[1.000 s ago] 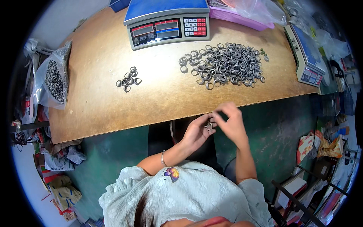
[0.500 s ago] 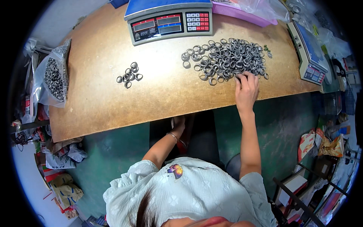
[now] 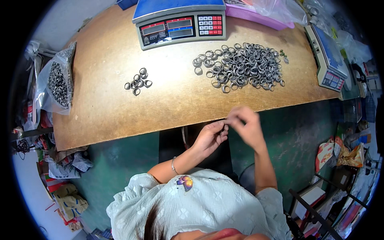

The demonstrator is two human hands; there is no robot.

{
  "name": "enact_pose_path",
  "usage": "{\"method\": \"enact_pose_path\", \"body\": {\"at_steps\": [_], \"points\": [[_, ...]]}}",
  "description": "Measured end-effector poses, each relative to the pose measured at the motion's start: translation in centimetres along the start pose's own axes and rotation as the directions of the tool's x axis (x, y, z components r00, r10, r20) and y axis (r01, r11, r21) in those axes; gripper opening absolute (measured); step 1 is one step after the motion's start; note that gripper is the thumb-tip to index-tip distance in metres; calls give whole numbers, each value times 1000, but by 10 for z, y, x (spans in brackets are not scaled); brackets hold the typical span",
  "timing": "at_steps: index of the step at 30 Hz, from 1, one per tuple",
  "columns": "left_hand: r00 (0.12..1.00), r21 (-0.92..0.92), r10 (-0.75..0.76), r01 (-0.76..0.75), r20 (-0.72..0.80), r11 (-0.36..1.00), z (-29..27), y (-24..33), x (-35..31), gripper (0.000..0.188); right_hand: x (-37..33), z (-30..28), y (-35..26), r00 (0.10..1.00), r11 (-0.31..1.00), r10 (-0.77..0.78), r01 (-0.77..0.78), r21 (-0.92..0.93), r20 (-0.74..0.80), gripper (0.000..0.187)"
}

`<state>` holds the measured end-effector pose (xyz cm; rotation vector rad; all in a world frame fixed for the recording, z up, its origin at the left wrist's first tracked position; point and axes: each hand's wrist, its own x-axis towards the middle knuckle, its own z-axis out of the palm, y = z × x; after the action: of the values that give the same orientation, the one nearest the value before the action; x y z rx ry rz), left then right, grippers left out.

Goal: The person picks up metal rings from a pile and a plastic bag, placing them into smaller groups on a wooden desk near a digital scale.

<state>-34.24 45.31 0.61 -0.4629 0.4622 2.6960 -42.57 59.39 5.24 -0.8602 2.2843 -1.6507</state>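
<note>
My left hand [image 3: 211,139] is raised at the table's front edge, fingers curled and thumb and fingertips pinched together. Meeting it from the right is my right hand [image 3: 247,127], blurred by motion, its fingers bent and its tips at the left fingertips. What lies between the fingertips is too small to make out. Beyond my hands, a large heap of grey metal rings [image 3: 250,66] covers the right middle of the table. Farther left lies a small group of similar rings [image 3: 138,82].
A scale [image 3: 182,32] with a blue top stands at the back of the wooden table [image 3: 100,116]. A second scale [image 3: 328,60] sits at the right edge. Behind is a pink basket [image 3: 260,17]. At the left, a clear bag [image 3: 60,80] holds many small grey pieces.
My right hand has left the ring heap and come back toward me to the table edge. My left hand has risen from below the edge to meet it.
</note>
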Motion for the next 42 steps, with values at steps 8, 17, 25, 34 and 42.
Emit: {"method": "enact_pose_path", "body": {"at_steps": [8,17,25,34,42], "points": [[987,65,-77,86,-138,994,8,-16,-6,29,64,-9,37,860,855,-243,-29,-519,-449,8],[992,100,-42,54,-116,994,4,-14,-2,33,70,-3,32,887,726,-236,-110,-679,-396,12],[993,-104,45,-57,-108,993,19,-6,-9,32,7,6,-9,929,858,-290,146,-493,-231,12],[961,19,-87,96,-264,995,-52,-24,5,24,39,-1,19,913,901,-181,6,-433,-365,10],[555,264,225,-11,-801,965,-209,-48,58,30,37,1,32,914,885,-183,-8,-466,-362,8]]}}
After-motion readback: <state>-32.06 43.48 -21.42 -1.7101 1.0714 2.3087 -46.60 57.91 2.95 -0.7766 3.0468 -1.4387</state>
